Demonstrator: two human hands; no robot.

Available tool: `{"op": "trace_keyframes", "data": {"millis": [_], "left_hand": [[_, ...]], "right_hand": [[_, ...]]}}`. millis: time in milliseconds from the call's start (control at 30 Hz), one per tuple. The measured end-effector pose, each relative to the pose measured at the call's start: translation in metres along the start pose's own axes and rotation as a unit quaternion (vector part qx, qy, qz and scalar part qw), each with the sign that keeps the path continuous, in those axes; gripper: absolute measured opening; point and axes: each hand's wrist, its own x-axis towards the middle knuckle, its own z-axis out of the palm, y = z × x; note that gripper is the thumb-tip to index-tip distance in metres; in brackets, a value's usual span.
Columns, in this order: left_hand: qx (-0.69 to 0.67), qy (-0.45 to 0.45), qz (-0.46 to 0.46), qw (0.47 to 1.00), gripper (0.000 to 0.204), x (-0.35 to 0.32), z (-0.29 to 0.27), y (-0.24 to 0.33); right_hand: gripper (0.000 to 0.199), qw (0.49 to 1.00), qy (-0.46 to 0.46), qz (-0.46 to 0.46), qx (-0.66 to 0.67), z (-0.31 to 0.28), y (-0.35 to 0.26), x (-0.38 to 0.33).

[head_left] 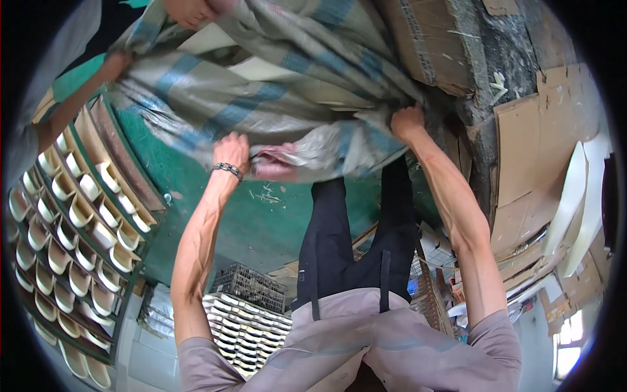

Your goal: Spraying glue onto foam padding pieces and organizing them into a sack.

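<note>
A large grey woven sack [261, 121] with blue stripes stretches between my two hands. My left hand [231, 154], with a dark bracelet at its wrist, grips the sack's near edge. Further right, my right hand [407, 123] is closed on the sack's edge. Cream-coloured pieces [264, 68] show through the sack's opening; their full shape is hidden by the folds. A reddish patch [276, 163] shows on the fabric between my hands. At the upper left, another person's hand [116, 66] holds the far side of the sack, partly blurred.
A rack [140, 258] on the left carries many curved cream pieces. Cardboard sheets [522, 150] lean at the right beside a rough grey post [480, 98]. Scraps lie on the green floor [241, 225]. A dark plastic crate [249, 286] stands behind me, near more stacked pieces [245, 330].
</note>
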Motion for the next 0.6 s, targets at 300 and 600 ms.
{"op": "trace_keyframes", "data": {"millis": [300, 600], "left_hand": [[-0.136, 0.0, 0.18, 0.974, 0.027, 0.14, -0.028, 0.138], [-0.459, -0.102, 0.154, 0.869, 0.06, 0.094, -0.008, 0.101]], "right_hand": [[0.025, 0.943, 0.089, -0.058, 0.314, -0.065, -0.074, 0.044], [0.039, 0.804, 0.175, 0.102, 0.56, 0.016, -0.012, 0.091]]}}
